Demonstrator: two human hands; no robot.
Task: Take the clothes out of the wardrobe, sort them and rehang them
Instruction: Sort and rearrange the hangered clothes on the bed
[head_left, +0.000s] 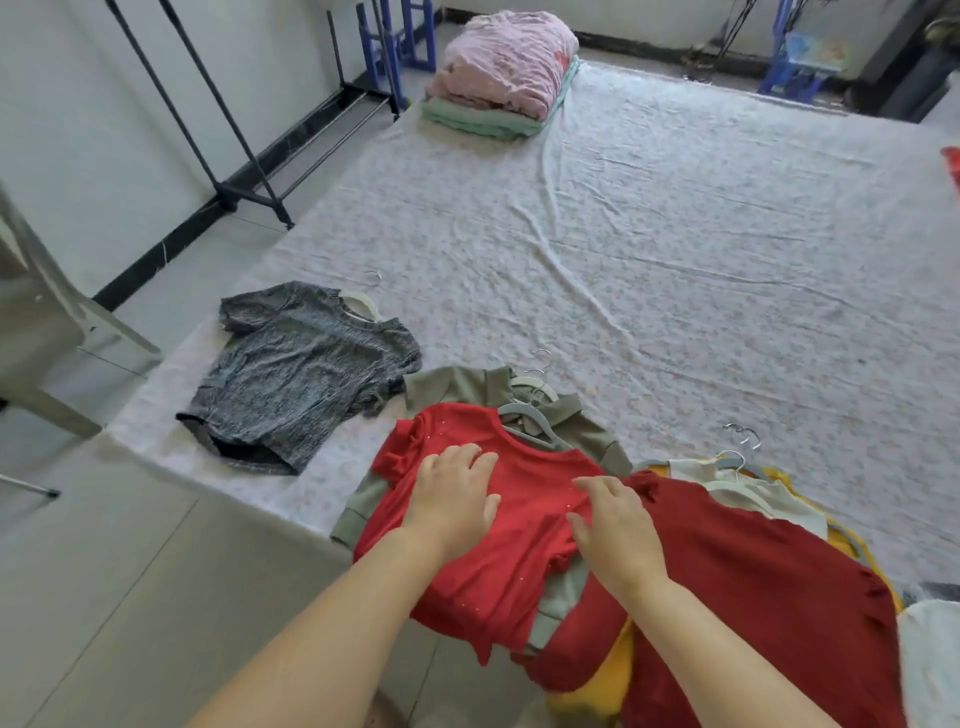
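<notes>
Sorting happens on a big bed with a white flowery sheet (675, 234). At its near edge, a soft bright red cloth top (530, 499) sits over an olive green top (457, 382). Left hand (457, 499) and right hand (613, 525) press flat on the red top, gripping nothing. It looks light and floppy; lift by the grey plastic hanger (530, 422).

Two grips flat on a red top (498, 571) at the near edge of a bed (675, 234).

The left grip (457, 493) and right grip (613, 525) rest with fingers spread on the red top, which lies on a hanger (524, 415) over an olive garment (452, 384). A grey top (306, 364) lies apart to the left. On the right, a dark red garment (753, 597) overlaps a yellow one (597, 686). Folded pink and green bedding (509, 67) sits at the far corner.
</notes>
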